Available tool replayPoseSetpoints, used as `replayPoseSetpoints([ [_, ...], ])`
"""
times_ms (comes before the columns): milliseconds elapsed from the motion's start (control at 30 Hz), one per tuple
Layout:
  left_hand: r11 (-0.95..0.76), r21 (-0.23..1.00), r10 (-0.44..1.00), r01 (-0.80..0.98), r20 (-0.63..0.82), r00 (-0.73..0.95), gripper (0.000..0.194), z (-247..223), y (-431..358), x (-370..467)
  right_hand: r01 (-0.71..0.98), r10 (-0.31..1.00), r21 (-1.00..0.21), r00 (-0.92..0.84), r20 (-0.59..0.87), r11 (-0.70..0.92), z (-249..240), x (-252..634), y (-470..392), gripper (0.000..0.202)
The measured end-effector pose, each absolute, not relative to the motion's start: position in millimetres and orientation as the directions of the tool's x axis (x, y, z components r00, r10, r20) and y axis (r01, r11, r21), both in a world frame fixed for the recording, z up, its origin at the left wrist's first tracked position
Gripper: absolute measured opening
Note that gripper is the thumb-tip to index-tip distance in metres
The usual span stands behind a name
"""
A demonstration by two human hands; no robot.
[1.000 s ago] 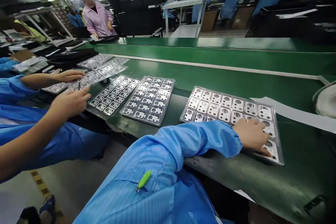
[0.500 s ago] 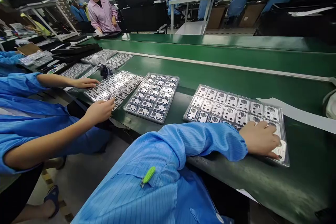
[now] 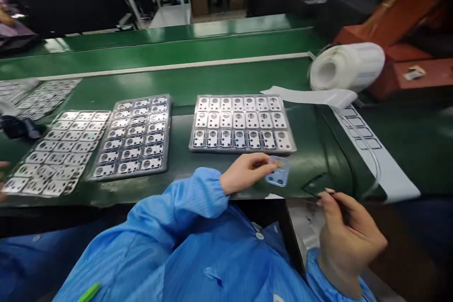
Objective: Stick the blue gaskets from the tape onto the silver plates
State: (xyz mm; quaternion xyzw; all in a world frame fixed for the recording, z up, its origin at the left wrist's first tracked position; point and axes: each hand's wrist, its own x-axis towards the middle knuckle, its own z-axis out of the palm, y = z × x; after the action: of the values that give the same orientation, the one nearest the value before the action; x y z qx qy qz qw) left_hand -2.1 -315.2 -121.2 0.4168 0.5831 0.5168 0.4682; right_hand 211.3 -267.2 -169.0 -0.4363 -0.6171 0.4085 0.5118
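My left hand pinches a small flat plate with rounded corners and dark round holes; it has a bluish shine. The plate is just in front of a clear tray holding rows of similar silver plates. Over the table's front edge, my right hand is closed, thumb and fingertips pinching a thin black rectangular frame. That frame is slightly blurred. A white backing strip with similar black frame outlines lies beyond my right hand.
A second tray of plates and a sheet of plates lie to the left. A white roll stands at the back right beside an orange-red machine. A co-worker's fingers show at the left edge.
My view has swung right. My left hand has left the tray and now holds a plate in front of it. My right hand has come into view with the black frame.
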Motion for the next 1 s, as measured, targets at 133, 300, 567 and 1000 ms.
replayPoseSetpoints([
  [133, 0.207, 0.965, 0.929, -0.162, -0.246, -0.277, 0.025, -142, -335, 0, 0.078, 0.988, -0.989, -0.101, 0.116, 0.124, -167, 186, -272, 0.02],
  [300, 0.311, 0.91, 0.905, -0.273, -0.371, -0.208, 0.034, -155, -335, 3, 0.073, 0.968, -0.997, -0.251, -0.02, -0.002, -173, 173, -272, 0.022],
  [567, 0.276, 0.895, 0.926, -0.351, -0.345, -0.154, 0.04, -161, -334, 1, 0.094, 0.951, -0.993, -0.294, -0.09, -0.065, -176, 165, -276, 0.024],
  [1000, 0.233, 0.924, 0.952, -0.305, -0.28, -0.123, 0.03, -168, -332, 3, 0.193, 0.92, -0.972, -0.389, 0.053, 0.137, -171, 165, -280, 0.009],
])
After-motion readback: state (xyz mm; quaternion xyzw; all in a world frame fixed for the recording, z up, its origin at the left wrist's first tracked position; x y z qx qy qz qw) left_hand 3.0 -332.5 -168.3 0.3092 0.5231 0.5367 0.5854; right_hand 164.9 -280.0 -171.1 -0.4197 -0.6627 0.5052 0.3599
